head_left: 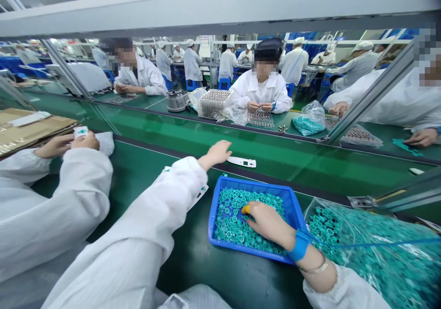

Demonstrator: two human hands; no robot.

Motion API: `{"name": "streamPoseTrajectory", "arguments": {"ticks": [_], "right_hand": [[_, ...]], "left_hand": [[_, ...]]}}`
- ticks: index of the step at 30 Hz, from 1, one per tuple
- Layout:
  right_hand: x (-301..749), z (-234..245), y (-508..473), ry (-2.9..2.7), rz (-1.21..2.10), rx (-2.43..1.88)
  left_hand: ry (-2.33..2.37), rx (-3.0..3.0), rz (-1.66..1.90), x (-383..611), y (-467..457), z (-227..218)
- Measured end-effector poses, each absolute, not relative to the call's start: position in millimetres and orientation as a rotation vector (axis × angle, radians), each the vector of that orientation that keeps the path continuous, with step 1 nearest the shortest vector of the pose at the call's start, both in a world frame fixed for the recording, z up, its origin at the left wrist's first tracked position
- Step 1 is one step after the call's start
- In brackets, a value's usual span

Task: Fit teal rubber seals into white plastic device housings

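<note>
My left hand (218, 153) is stretched out over the conveyor with nothing seen in its fingers. Just below its fingertips lies a long white plastic part (245, 162) with a cut-out near one end; whether they touch is hard to make out. Inside a blue bin (253, 252), my right hand (267, 221) reaches palm down into small teal plastic rings (229, 228). A yellow cover sits on one fingertip, apart from the thumb, and no ring is clearly held. A blue strap with a cord circles the right wrist. Partly behind my left forearm is another white part (198, 197).
A clear bag of teal rings (386, 249) fills the bench at the right. At my left, a co-worker's hands (84, 142) hold a small white piece beside stacked cardboard (32, 127). Several co-workers sit across the conveyor (165, 132); metal posts (375, 90) and an overhead beam frame it.
</note>
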State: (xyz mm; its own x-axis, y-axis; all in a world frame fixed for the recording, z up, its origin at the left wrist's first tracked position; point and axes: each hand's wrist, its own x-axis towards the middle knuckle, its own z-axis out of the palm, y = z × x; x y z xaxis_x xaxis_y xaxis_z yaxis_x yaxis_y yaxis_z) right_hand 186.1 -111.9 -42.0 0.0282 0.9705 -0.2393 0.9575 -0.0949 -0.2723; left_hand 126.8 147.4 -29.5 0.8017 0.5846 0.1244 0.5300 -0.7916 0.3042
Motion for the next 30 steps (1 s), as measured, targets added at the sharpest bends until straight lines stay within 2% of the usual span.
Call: {"name": "streamPoseTrajectory", "arguments": {"ticks": [4,9,16,23,30], "right_hand": [[186,-43,-112,-2.083,0.548,-2.263],[183,-46,-110,-2.035,0.523,-2.276],[195,-32,-117,-1.895,0.441,-2.160],[191,16,-120,-1.533,-0.285,-1.696],[172,17,-122,-1.567,-0.419,-1.647]], "left_hand": [[0.593,2.760,0.081,185,130,-43],[0.514,2.698,-0.076,192,129,-50],[0.574,2.458,0.327,147,105,-5],[0.429,2.165,0.458,70,14,12],[0.375,1.871,0.523,39,-24,22]]}}
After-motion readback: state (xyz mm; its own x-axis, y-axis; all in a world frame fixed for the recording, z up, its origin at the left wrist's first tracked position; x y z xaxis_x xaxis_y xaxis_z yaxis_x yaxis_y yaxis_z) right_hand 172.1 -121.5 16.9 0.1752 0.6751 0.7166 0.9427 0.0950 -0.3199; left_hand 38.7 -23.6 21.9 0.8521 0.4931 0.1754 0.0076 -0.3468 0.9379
